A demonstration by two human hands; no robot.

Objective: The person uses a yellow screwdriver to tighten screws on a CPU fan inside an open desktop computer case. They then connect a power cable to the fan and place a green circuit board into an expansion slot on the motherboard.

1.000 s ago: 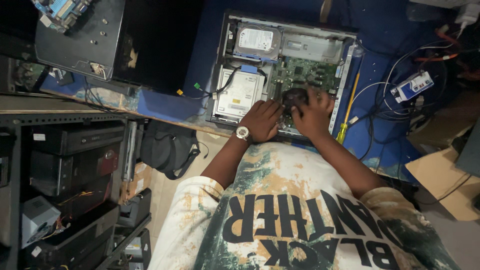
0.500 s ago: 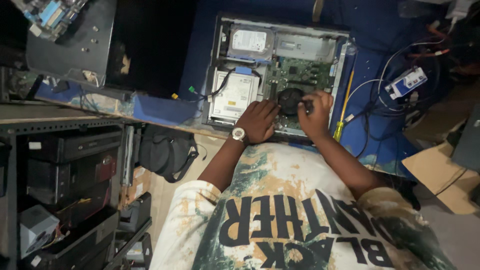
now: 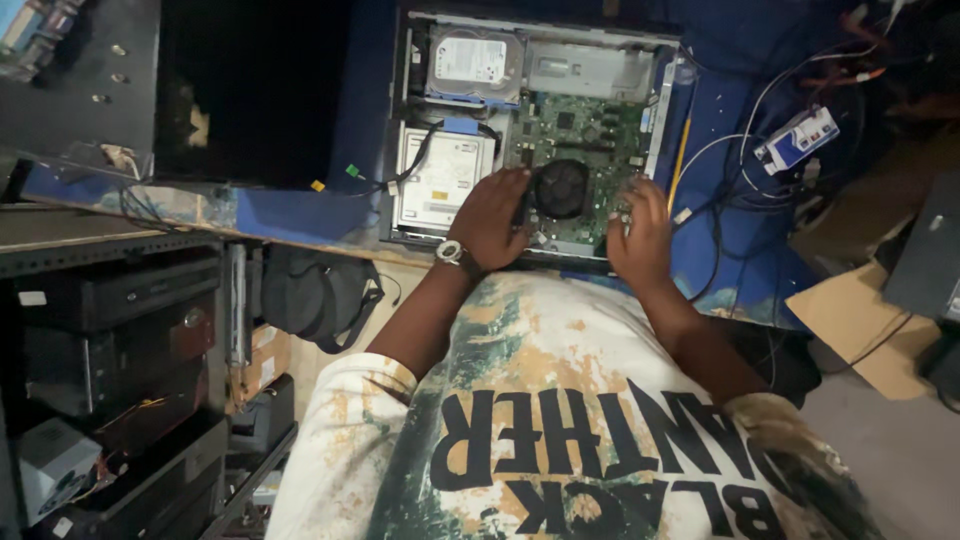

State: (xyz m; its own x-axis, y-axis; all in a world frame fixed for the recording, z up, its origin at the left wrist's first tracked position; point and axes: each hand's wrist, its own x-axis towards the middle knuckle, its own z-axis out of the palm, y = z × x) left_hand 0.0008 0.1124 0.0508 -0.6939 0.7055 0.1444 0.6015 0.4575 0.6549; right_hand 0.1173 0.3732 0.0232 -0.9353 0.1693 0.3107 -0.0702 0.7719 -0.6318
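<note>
On the blue counter [image 3: 720, 260] lies an opened desktop computer case [image 3: 530, 130], a metal rectangle whose long axis runs left to right in the head view. Inside sit a green circuit board [image 3: 590, 135], a silver hard drive [image 3: 475, 65] and a round black cooler fan [image 3: 562, 188]. Left hand [image 3: 490, 220], fingers loosely curled, touches the fan's edge; right hand [image 3: 640, 235] rests with fingers spread flat on the board beside it, gripping nothing.

Single view, head-worn camera: looks steeply down over the wearer's printed shirt [image 3: 560, 440] onto an open grey metal computer case [image 3: 535, 130] on the blue-topped bench [image 3: 290, 215]. Moderately near; both forearms in frame. No second view.
</note>
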